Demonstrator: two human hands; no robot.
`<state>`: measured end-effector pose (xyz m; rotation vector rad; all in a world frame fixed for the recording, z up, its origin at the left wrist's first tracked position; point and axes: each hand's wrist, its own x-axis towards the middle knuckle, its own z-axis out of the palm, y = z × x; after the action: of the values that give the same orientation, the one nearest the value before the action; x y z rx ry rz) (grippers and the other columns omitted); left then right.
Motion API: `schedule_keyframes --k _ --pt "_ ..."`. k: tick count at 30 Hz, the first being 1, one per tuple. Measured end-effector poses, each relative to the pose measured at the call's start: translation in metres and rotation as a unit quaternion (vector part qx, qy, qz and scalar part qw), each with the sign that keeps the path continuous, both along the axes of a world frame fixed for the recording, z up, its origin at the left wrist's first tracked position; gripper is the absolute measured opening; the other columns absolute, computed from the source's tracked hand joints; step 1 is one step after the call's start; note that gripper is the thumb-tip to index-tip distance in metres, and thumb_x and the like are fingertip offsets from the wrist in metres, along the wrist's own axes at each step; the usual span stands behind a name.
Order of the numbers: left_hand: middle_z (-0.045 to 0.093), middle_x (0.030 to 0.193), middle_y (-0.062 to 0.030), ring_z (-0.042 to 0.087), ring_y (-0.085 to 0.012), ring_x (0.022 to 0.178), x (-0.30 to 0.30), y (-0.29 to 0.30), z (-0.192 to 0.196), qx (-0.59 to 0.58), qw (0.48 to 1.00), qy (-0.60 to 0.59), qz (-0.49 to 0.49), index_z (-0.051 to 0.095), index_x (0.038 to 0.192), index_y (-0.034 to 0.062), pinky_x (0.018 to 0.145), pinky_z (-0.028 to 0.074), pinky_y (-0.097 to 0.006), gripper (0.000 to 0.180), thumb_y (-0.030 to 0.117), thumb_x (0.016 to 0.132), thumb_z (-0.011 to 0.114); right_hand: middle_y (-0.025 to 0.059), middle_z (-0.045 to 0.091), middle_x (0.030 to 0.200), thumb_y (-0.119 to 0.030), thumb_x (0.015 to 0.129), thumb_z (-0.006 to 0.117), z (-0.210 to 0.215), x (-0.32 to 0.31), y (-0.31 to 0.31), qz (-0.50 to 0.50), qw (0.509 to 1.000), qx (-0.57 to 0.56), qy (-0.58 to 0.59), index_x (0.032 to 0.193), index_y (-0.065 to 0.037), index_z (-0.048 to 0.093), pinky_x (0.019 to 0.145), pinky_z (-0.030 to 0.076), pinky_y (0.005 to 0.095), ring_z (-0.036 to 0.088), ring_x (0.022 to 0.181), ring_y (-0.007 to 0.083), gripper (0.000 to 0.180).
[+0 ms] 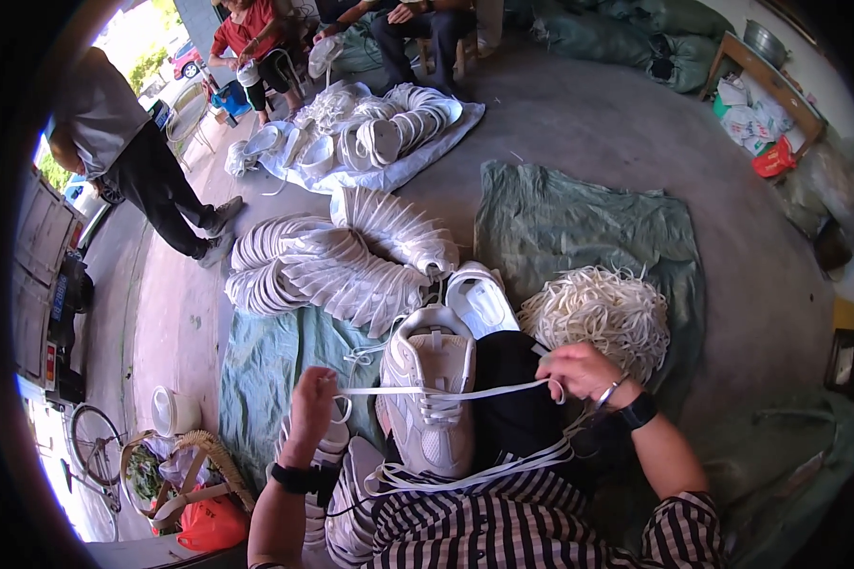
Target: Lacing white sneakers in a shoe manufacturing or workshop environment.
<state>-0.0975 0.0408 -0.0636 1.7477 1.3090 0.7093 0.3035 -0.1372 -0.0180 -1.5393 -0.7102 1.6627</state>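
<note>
Lacing a white sneaker (434,394) on the lap

Left hand (313,410) and right hand (581,372) each pinch an end of the white lace (446,391) — pulled taut across the shoe, loose laces (600,318) piled beside.

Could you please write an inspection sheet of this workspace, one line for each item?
Surface: concrete floor partly covered by a green tarp.
Job's things: white sneaker on the lap; a white shoelace stretched taut between both hands.
Clutter: pile of loose white laces; rows of white shoes; wicker basket; wooden shelf.
Grippers: left hand and right hand each pinch a lace end.
Cables: nothing seen.
Surroundings: a standing person and seated people; sacks; bicycle wheel.
</note>
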Motion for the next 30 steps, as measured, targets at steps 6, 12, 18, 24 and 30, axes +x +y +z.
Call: schedule_keyframes --k 6,12,18,24,30 --pt "0.051 0.072 0.0024 0.046 -0.0068 0.063 0.055 -0.024 0.039 -0.074 0.995 0.042 -0.047 0.056 0.096 0.0014 0.058 0.039 -0.021 0.015 0.015 0.094 0.05 0.0187 0.056 0.059 -0.023 0.09 0.05 -0.049 0.026 -0.017 -0.014 0.878 0.135 -0.459 0.082 -0.004 0.058 0.052 0.045 0.0415 0.058 0.057 0.036 0.022" --pt "0.057 0.078 -0.0032 0.053 -0.0109 0.07 0.095 -0.052 0.063 -0.02 0.978 -0.172 -0.121 0.051 0.115 -0.0001 0.071 0.045 -0.025 0.023 0.003 0.094 0.042 0.0133 0.061 0.074 -0.012 0.083 0.057 0.015 -0.065 0.028 -0.062 0.755 0.427 -0.494 0.083 -0.007 0.057 0.055 0.047 0.0419 0.061 0.066 0.0335 0.004" --pt "0.065 0.084 -0.0078 0.062 -0.0138 0.078 0.084 -0.069 0.066 -0.103 0.972 -0.186 -0.103 0.053 0.112 -0.0016 0.076 0.049 -0.027 0.023 0.012 0.094 0.049 0.0132 0.06 0.073 -0.013 0.082 0.058 -0.005 -0.082 0.017 0.052 0.834 0.36 -0.414 0.076 -0.006 0.059 0.059 0.048 0.0423 0.061 0.068 0.0338 0.01" --pt "0.058 0.077 -0.0005 0.052 -0.0067 0.069 0.077 -0.066 0.065 -0.267 0.935 -0.181 -0.147 0.058 0.092 -0.0014 0.066 0.043 -0.022 0.018 0.016 0.094 0.053 0.0144 0.06 0.066 -0.018 0.083 0.057 -0.007 -0.086 0.016 0.101 0.834 0.313 -0.443 0.072 -0.007 0.059 0.058 0.048 0.0435 0.061 0.066 0.0339 0.016" --pt "0.054 0.076 0.0024 0.046 -0.0043 0.069 0.079 -0.061 0.058 -0.289 0.929 -0.156 -0.17 0.057 0.086 0.003 0.065 0.038 -0.02 0.024 0.025 0.094 0.053 0.0149 0.06 0.063 -0.018 0.082 0.057 -0.002 -0.083 0.017 0.141 0.835 0.32 -0.425 0.07 -0.007 0.06 0.058 0.048 0.0442 0.061 0.063 0.0343 0.017"
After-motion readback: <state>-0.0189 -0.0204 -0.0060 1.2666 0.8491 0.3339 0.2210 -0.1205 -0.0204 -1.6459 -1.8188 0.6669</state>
